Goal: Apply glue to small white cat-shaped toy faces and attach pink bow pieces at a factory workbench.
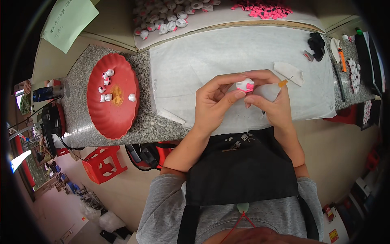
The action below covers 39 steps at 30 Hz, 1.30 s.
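Note:
Over the paper-covered bench, both my hands are raised close together. My left hand pinches a small white figurine with pink patches between thumb and fingers. Tucked in my right hand is a translucent squeeze bottle, its amber needle tip pointing away to the upper right. The thumb and fingertips of that same hand also reach the figurine's right side. My fingers hide part of both things.
A red scalloped plate at left carries several small white figurines. Piles of white pieces and pink pieces lie on the shelf behind. A black cloth, paper scrap and orange-handled tool lie at right.

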Available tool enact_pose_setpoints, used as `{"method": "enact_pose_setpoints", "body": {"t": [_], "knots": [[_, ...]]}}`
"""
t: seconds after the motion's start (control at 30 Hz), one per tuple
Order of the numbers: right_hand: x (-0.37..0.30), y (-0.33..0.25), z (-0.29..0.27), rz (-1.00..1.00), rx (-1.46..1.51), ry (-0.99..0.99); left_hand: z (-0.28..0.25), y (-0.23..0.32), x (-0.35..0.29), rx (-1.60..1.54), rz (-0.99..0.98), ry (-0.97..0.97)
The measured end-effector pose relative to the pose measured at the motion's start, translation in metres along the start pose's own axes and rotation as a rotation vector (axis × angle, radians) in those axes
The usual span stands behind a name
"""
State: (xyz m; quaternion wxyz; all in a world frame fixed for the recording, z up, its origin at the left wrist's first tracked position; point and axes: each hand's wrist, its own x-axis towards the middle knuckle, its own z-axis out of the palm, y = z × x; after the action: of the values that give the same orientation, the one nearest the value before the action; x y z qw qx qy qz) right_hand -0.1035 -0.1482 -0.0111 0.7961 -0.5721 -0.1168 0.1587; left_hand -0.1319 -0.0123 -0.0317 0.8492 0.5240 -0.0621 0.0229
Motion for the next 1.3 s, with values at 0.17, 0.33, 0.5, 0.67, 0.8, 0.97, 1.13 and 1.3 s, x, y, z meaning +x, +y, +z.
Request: {"method": "enact_pose_setpoints", "body": {"t": [0.17,0.33,0.5,0.67,0.8,0.97,1.13,1.3], "knots": [[-0.003,0.003,-0.005,0.036,0.072,-0.015,0.001,0.005,-0.002,-0.052,-0.012,-0.050],[-0.008,0.002,-0.010,0.044,0.094,-0.071,0.001,0.003,-0.003,0.056,0.062,-0.084],[-0.010,0.000,-0.006,0.056,0.112,-0.030,0.001,0.008,-0.006,0.013,-0.021,-0.083],[-0.009,-0.007,-0.009,0.046,0.030,-0.025,0.006,0.006,-0.004,0.044,-0.039,-0.040],[-0.007,-0.005,-0.012,0.035,0.017,-0.014,0.008,0.000,0.000,0.087,0.052,-0.040],[-0.002,-0.002,0.000,0.063,0.076,-0.038,0.000,0.007,-0.004,0.133,0.038,-0.007],[-0.012,0.005,-0.003,0.051,-0.034,0.091,0.001,0.008,-0.005,-0.071,-0.005,-0.108],[-0.019,0.007,-0.015,0.050,-0.002,0.007,0.007,0.015,-0.011,-0.199,-0.002,-0.129]]}}
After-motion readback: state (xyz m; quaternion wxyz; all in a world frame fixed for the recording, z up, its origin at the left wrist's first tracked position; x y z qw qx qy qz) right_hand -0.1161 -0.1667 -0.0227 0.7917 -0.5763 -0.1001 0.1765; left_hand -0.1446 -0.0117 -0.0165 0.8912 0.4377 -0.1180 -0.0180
